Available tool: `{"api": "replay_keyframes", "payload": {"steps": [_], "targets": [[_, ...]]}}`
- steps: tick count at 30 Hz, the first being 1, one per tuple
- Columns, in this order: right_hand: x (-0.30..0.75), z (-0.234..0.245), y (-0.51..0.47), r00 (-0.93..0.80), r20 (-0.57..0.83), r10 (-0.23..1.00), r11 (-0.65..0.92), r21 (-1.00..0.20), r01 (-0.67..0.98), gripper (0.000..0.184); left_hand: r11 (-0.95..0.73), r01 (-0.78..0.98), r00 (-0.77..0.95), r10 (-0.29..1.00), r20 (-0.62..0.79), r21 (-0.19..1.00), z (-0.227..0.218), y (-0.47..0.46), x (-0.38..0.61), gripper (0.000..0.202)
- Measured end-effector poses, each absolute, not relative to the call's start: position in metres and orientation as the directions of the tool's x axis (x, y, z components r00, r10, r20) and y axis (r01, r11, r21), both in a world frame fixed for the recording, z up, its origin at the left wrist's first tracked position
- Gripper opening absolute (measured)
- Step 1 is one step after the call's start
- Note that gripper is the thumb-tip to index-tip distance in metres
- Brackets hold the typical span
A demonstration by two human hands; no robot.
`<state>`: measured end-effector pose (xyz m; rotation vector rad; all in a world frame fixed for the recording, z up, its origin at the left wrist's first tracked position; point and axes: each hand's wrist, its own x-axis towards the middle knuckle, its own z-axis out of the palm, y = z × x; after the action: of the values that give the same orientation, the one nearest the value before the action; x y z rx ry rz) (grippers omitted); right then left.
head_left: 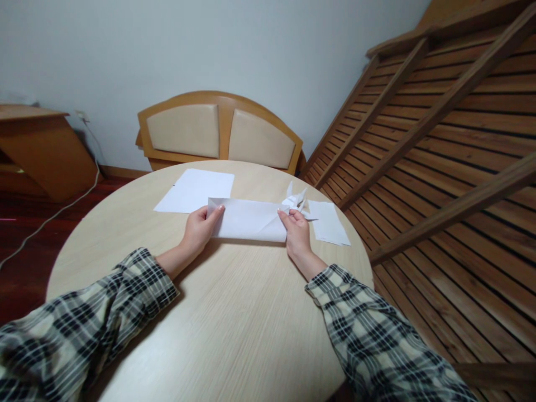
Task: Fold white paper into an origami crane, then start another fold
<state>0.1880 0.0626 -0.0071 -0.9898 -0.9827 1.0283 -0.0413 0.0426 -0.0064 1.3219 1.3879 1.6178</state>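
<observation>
Between my two hands a folded white sheet of paper (251, 220) is held up over the table, long side across. My left hand (200, 228) pinches its left end, thumb on the near face and fingers behind. At the right end, my right hand (298, 231) grips it the same way, near a slanting fold line. Just beyond my right hand lies a folded white paper shape (295, 195) with pointed tips. A stack of white paper (201, 187) rests on the table behind my left hand.
Smaller white paper pieces (329, 222) lie by the right edge of the round wooden table (234, 324). A padded headboard (221, 131) stands behind it. Wooden slatted panels (439, 167) lean along the right. A cable (58, 212) runs down by a cabinet (42, 151) on the left.
</observation>
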Motion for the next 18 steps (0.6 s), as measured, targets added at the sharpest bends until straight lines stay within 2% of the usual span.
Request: {"api": "replay_keyframes", "payload": {"steps": [18], "targets": [[0.186,-0.0028,0.0586,0.225,0.149,0.963,0.213,-0.933,-0.291,0.033,-0.212,0.105,-0.3,0.925,0.234,0.972,-0.0086,0.0435,-0.0405,0.035]]}}
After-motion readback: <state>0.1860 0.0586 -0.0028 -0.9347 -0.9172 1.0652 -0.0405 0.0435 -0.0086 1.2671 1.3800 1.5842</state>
